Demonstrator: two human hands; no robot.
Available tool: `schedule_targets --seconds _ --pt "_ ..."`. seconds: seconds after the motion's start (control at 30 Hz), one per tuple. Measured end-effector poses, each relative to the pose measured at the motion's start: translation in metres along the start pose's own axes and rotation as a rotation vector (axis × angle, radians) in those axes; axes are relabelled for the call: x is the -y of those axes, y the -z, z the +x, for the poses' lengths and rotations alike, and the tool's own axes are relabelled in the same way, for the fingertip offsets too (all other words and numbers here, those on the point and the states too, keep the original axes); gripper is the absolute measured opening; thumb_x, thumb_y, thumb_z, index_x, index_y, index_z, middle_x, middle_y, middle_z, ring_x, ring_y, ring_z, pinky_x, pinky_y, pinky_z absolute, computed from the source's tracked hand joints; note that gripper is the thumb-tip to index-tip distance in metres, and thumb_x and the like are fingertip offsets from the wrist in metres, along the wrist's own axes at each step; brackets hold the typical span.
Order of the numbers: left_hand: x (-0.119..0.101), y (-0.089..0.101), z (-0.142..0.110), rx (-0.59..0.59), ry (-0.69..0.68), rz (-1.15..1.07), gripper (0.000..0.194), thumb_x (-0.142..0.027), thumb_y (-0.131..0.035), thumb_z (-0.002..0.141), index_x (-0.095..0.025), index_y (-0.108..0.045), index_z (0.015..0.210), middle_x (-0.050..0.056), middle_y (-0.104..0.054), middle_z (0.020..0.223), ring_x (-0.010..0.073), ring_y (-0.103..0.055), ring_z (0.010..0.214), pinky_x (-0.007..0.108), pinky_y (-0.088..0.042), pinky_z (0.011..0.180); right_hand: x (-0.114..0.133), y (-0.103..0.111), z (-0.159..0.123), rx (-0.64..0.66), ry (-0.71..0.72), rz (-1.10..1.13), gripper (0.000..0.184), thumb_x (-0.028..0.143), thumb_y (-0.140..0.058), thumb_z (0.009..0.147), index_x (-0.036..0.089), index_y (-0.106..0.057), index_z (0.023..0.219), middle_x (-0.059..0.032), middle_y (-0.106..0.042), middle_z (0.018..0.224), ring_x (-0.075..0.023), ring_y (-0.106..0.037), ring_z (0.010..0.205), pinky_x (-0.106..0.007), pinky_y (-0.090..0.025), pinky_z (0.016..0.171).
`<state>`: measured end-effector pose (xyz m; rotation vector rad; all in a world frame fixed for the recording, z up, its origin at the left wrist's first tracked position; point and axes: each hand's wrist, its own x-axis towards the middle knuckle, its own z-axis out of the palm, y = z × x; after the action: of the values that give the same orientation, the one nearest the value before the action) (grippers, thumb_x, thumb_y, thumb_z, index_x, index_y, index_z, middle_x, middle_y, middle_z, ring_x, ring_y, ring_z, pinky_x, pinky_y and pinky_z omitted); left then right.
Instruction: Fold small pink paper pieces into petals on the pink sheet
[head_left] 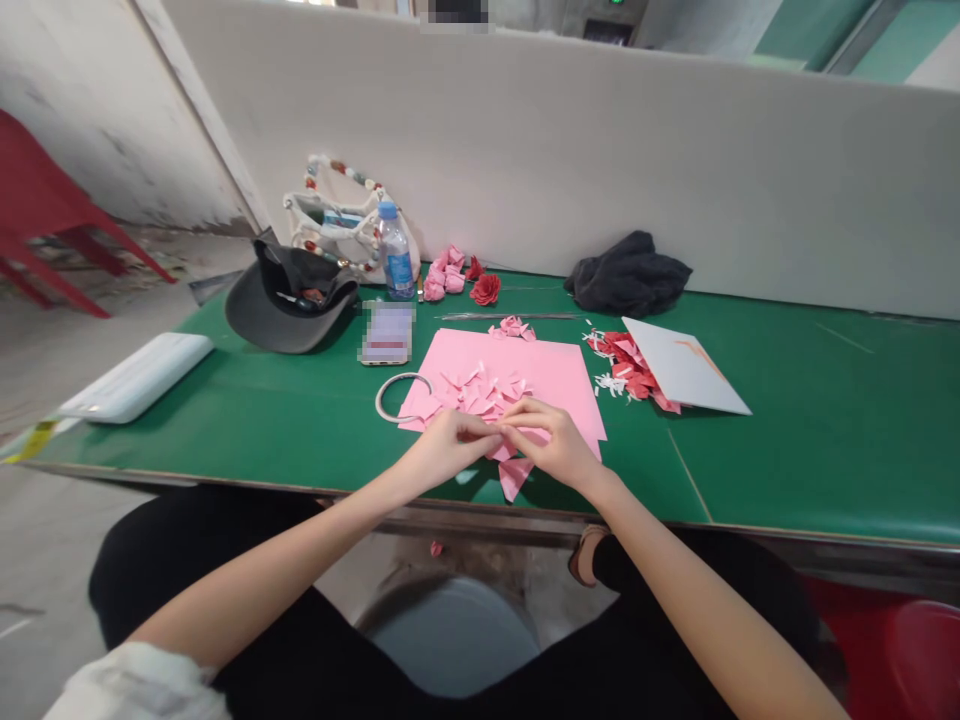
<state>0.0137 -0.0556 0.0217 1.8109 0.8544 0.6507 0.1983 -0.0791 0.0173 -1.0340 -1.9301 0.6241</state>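
My left hand (456, 445) and my right hand (553, 440) meet fingertip to fingertip above the pink paper. Both are closed in a pinch on a small piece of pink paper, mostly hidden by the fingers. Under and behind them, a loose pile of cut pink paper pieces (480, 390) lies on large pink sheets (570, 375). One folded pink piece (514, 478) rests nearest the table's front edge. A pale ring-shaped roll (382, 400) touches the sheets' left side. Behind the sheets' far edge sits a small pink paper cluster (514, 328).
Pink paper flowers (445, 275), a red paper flower (486, 290), a bottle (396, 255), a phone (387, 332), a cap (292, 300) and a white power bank-like box (139, 378) lie around. At right, white card (686, 365) leans over red scraps (630, 365). Dark cloth (630, 275) lies behind.
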Motion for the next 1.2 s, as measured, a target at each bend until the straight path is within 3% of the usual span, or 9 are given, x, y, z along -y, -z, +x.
schedule_targets --seconds 0.3,0.63,0.9,1.2 --pt "0.001 0.001 -0.001 0.003 0.008 -0.025 0.03 -0.033 -0.055 0.08 -0.01 -0.068 0.068 0.001 -0.058 0.058 0.0098 -0.045 0.054 0.021 -0.032 0.051 0.0 -0.001 0.0 0.004 0.002 -0.005 0.017 0.023 -0.057 0.086 0.021 -0.072 0.093 -0.0059 -0.065 0.084 -0.0171 -0.061 0.079 -0.032 -0.051 0.073" --pt "0.007 0.001 0.002 0.007 -0.001 0.008 0.029 -0.029 -0.054 0.081 -0.01 -0.063 0.061 -0.003 -0.048 0.051 0.0077 -0.039 0.051 0.02 -0.028 0.05 -0.003 -0.007 -0.002 -0.012 0.051 -0.065 0.017 0.019 -0.055 0.087 0.019 -0.07 0.095 -0.0058 -0.063 0.085 -0.0164 -0.061 0.08 -0.03 -0.051 0.072" --pt "0.012 -0.002 0.002 0.013 -0.022 0.014 0.029 -0.03 -0.053 0.082 -0.01 -0.065 0.065 0.001 -0.057 0.058 0.0107 -0.048 0.056 0.021 -0.035 0.055 -0.007 -0.006 -0.003 0.068 0.109 -0.222 0.018 0.017 -0.05 0.088 0.019 -0.067 0.092 -0.0062 -0.062 0.088 -0.0167 -0.059 0.081 -0.031 -0.049 0.073" --pt "0.001 0.0 0.002 0.014 0.026 0.03 0.031 -0.033 -0.054 0.081 -0.009 -0.067 0.067 0.0 -0.055 0.056 0.0095 -0.044 0.053 0.021 -0.031 0.051 -0.002 0.0 -0.002 0.027 0.053 -0.041 0.016 0.02 -0.053 0.088 0.02 -0.069 0.093 -0.0055 -0.063 0.086 -0.0161 -0.06 0.081 -0.031 -0.051 0.074"
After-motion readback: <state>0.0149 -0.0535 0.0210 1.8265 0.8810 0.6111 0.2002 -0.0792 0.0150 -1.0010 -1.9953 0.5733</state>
